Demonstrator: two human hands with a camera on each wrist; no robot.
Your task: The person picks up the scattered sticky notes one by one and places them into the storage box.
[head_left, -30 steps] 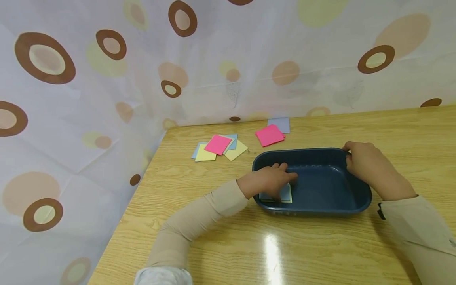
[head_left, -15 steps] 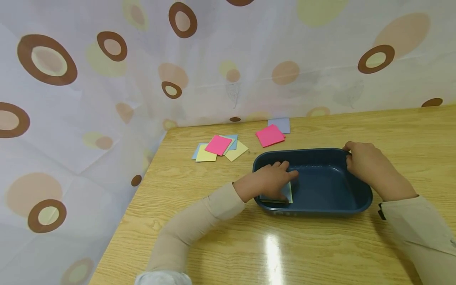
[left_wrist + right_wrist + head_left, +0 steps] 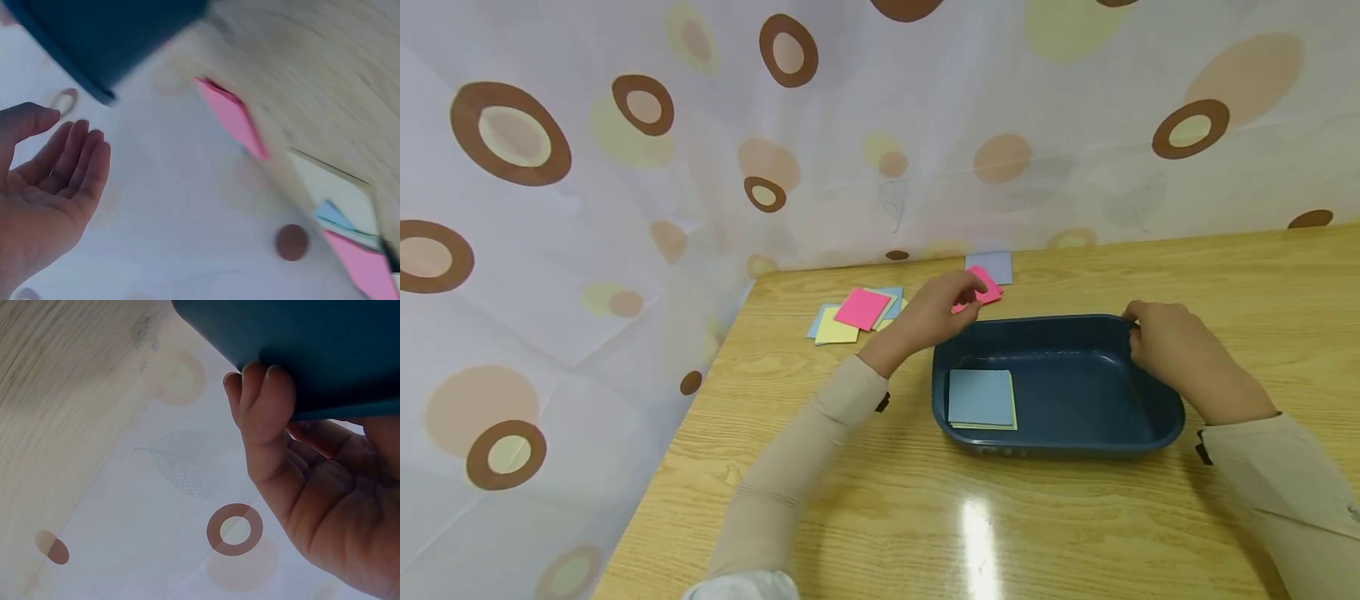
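My left hand (image 3: pixel 942 304) grip apart, empty, over pink paper squares (image 3: pixel 981 287) upper centre, behind blue tray (image 3: pixel 1157 417). My right hand (image 3: pixel 1165 342) clamped on tray's far right rim. Best pinch top sheet only; keep tray steady on surface (image 3: pixel 1075 533).

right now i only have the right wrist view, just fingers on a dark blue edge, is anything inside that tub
Observer: Yes. A light blue paper square lies on a yellow one in the left end of the blue tub.
Operator: where is the other hand
Observer: The left hand is outside the tub, behind its far left corner, over the pink square.
Operator: holding it?
Observer: No. In the left wrist view the palm is empty, fingers relaxed.
Operator: more paper around?
Observer: A loose pile of squares lies further left on the table.
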